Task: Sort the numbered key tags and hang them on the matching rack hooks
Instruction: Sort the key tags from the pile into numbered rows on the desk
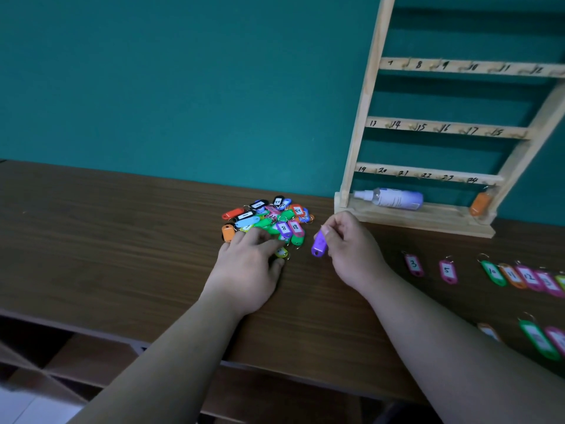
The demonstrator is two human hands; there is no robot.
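— From the head view, where are the tags?
— Most sit in a pile [269, 220] on the worktop [122, 224], left of the rack [363, 117]. A sorted row [519, 275] lies well apart, on the right.
— And the hands?
— The left hand [247, 264] rests on the pile's near edge, grip released, fingers spread. The right hand [351, 249] has its grip pinching a purple tag [319, 244], which dangles between pile and row.
— Anything on the rack?
— An orange tag [480, 203] hangs by hook 24, and a spray bottle [391, 198] lies on its base.

Prob. office: key rack [443, 130], desk [122, 224]
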